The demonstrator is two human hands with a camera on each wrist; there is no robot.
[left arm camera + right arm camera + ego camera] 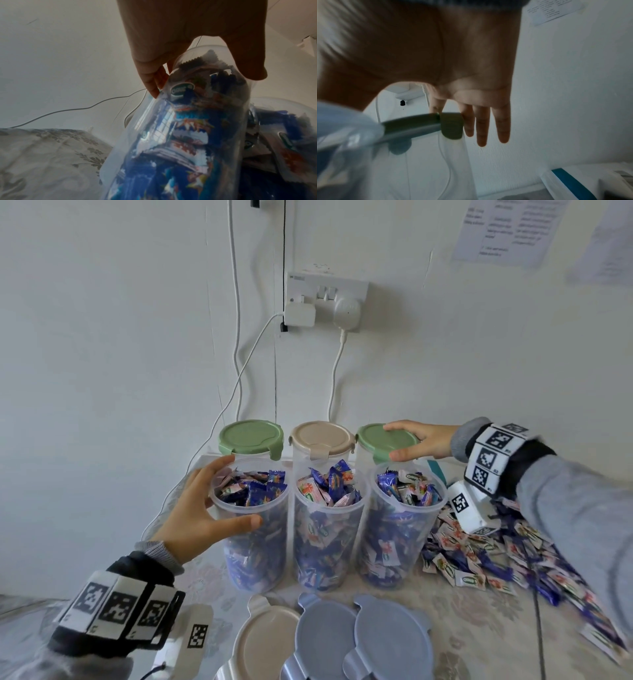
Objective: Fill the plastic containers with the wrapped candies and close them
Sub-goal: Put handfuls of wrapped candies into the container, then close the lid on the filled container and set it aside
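Candies (486,559) lie heaped right of three full open containers; loose lids (329,635) sit near me. My left hand (202,515) grips the left container (253,529); my right hand (424,441) rests spread over the far green lid (380,440).

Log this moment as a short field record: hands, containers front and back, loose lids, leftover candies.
left hand: the left hand grips the front-left clear plastic container near its rim
right hand: the right hand rests on the green lid of the back-right container, fingers straight
front row: three clear containers, open, filled with wrapped candies
back row: three containers, lids on: green, beige, green
loose lids: one beige lid and two grey-blue lids on the patterned tablecloth
leftover: pile of wrapped candies at the right
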